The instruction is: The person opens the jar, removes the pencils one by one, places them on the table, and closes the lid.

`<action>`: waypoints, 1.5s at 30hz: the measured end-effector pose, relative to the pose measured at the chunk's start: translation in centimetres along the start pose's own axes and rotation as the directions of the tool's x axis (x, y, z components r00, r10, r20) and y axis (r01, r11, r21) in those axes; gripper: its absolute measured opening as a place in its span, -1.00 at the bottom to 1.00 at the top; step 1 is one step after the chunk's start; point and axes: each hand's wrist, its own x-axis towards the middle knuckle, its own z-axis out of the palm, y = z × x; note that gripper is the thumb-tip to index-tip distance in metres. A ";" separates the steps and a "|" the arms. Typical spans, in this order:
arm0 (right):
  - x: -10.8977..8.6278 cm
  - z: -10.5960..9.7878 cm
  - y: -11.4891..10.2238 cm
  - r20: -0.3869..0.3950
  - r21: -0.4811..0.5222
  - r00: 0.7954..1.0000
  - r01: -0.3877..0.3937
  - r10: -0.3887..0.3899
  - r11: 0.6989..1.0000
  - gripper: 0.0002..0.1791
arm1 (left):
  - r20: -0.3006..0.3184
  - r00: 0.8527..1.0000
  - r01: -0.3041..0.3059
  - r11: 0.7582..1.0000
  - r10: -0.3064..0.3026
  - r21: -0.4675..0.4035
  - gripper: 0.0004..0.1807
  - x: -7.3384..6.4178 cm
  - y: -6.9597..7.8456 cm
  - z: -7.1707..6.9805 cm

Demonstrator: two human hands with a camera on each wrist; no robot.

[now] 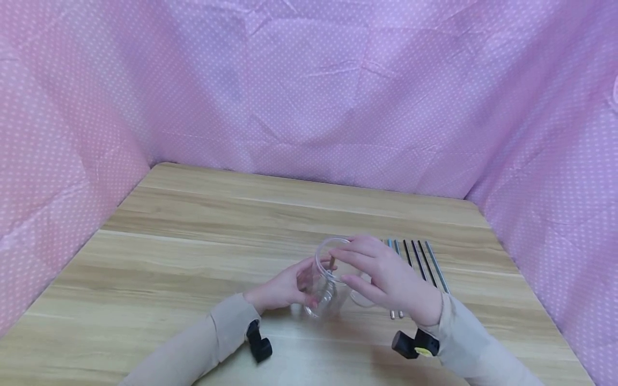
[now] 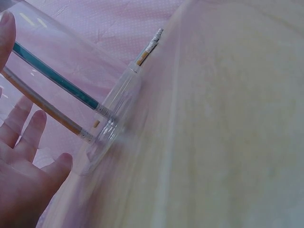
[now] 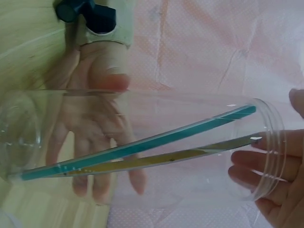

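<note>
A clear plastic jar stands between the hands, with a teal pencil and a gold-yellow pencil leaning inside it. My left hand holds the jar's side, thumb at the front and fingers behind, seen through the wall in the right wrist view. Over the jar's mouth is my right hand, fingers extended at the rim. Its index fingertip is by the gold-yellow pencil's upper end, while the thumb stays apart. Whether that fingertip touches the pencil I cannot tell.
Several pencils lie side by side on the wooden table, partly behind the right hand. A clear round rim, perhaps a lid, shows beside the jar. Pink dotted cloth hangs around the table's far edge and sides.
</note>
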 end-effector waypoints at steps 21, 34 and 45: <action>2.7 -0.6 -0.1 0.046 0.005 0.988 -0.147 0.147 0.989 -0.75 | -0.016 1.000 0.021 1.000 -0.021 0.004 0.03 0.1 -0.2 0.1; 2.8 -0.5 -0.3 0.088 0.058 0.972 -0.224 0.219 0.973 -0.76 | -0.031 0.999 0.030 1.000 -0.030 0.000 0.01 0.0 -0.2 0.2; 2.4 0.1 0.8 -0.015 0.186 0.990 -0.134 0.139 0.973 -0.69 | -0.014 1.000 0.009 1.000 -0.009 0.008 0.03 0.1 -0.3 0.0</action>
